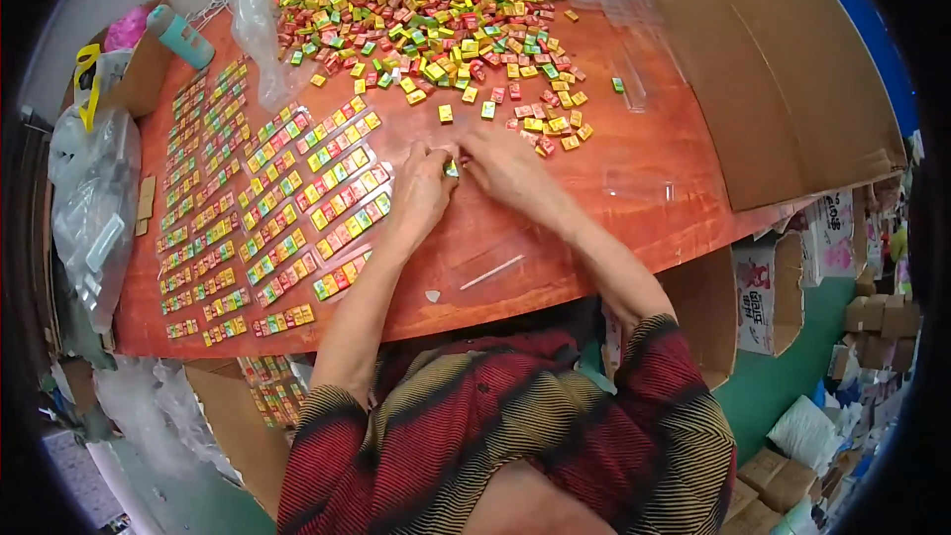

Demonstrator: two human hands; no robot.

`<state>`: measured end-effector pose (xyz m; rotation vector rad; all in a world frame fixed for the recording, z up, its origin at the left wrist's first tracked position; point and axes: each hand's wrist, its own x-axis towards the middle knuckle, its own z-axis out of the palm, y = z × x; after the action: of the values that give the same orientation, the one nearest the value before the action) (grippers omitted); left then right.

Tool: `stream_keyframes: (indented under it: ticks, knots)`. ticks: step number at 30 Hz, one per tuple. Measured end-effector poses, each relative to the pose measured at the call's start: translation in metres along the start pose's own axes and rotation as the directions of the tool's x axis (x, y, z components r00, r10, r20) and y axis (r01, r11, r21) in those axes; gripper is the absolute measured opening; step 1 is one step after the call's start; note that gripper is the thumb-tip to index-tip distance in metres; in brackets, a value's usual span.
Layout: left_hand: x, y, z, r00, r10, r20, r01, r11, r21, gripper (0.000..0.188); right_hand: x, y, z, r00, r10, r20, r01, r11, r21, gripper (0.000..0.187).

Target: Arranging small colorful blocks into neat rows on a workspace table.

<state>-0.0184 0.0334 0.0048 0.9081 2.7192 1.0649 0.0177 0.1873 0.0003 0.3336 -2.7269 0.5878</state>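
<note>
My left hand (pixel 423 183) is closed, its fingers curled round a small box (pixel 452 168) with yellow and green on it. Close beside it, my right hand (pixel 505 166) has its fingers bent and drawn together at the left fingertips; anything it pinches is hidden. Just beyond both hands lie a loose yellow box (pixel 445 114) and a yellow-green box (pixel 488 110). Left of my left forearm, rows of red, yellow and green boxes (pixel 347 196) lie in clear plastic trays. A large heap of the same little boxes (pixel 416 10) covers the far part of the table.
The orange-red table (pixel 584 228) has a thin white strip (pixel 491 272) near its front edge. A clear tray (pixel 639 185) lies at the right. Tall cardboard (pixel 763 69) stands along the right side. A teal bottle (pixel 181 38) and plastic bags (pixel 94 208) are at the left.
</note>
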Motion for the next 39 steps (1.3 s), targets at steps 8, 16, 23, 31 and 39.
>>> stream_keyframes:
  ticks: [8, 16, 23, 31, 39]
  knots:
    - [-0.004, 0.001, -0.004, 1.000, 0.014, 0.017, -0.013, 0.998, -0.061, 0.044, -0.018, -0.008, -0.015, 0.993, 0.038, -0.114, -0.026, 0.995, 0.098, 0.034]
    - [0.005, -0.010, 0.005, 0.991, 0.133, -0.007, -0.133, 0.991, -0.021, 0.042, -0.032, 0.003, -0.001, 0.994, 0.101, 0.033, -0.101, 0.995, -0.007, 0.015]
    - [0.006, 0.007, -0.001, 0.998, -0.061, 0.006, 0.061, 0.996, 0.060, 0.042, -0.028, -0.004, 0.002, 0.951, 0.307, -0.044, -0.309, 0.950, -0.043, 0.009]
    - [0.007, -0.002, 0.000, 0.990, 0.140, 0.022, -0.141, 0.987, 0.075, 0.045, -0.019, 0.001, -0.004, 0.969, 0.245, 0.019, -0.245, 0.957, 0.158, 0.022]
    - [0.003, 0.000, 0.003, 0.985, 0.163, -0.049, -0.159, 0.985, 0.068, 0.033, -0.017, -0.005, -0.008, 0.964, 0.247, 0.095, -0.252, 0.967, 0.039, 0.031]
